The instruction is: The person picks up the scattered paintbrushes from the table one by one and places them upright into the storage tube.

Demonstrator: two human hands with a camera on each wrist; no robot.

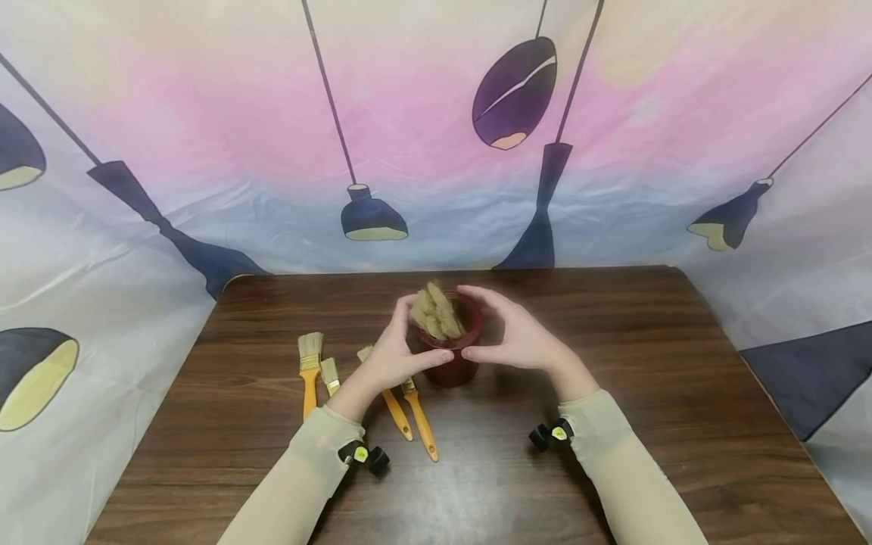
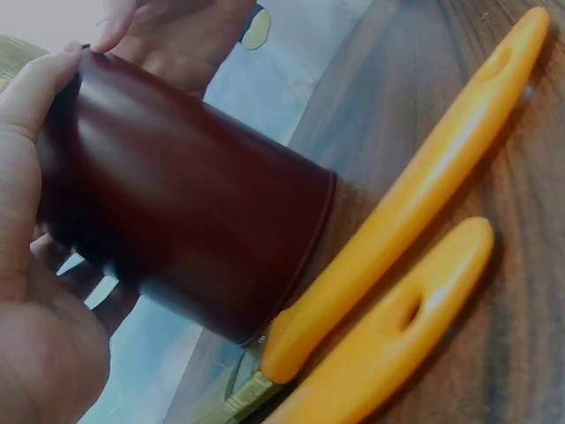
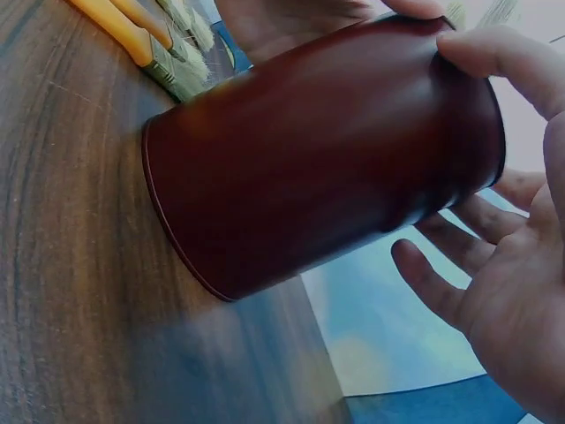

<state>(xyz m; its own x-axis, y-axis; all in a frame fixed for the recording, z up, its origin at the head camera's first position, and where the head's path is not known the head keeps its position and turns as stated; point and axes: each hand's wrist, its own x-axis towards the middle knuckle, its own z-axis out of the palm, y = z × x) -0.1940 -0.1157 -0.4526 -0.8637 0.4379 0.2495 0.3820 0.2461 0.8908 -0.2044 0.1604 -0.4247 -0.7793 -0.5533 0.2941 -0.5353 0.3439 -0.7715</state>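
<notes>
I had my left hand (image 1: 393, 356) and right hand (image 1: 519, 338) cupped around the brush-filled cup (image 1: 455, 356), thumbs pinching its rim, on the table (image 1: 613, 333).

One dark red cup (image 1: 456, 356), four loose orange-handled brushes (image 1: 309, 375), two hands (image 1: 524, 341)
</notes>
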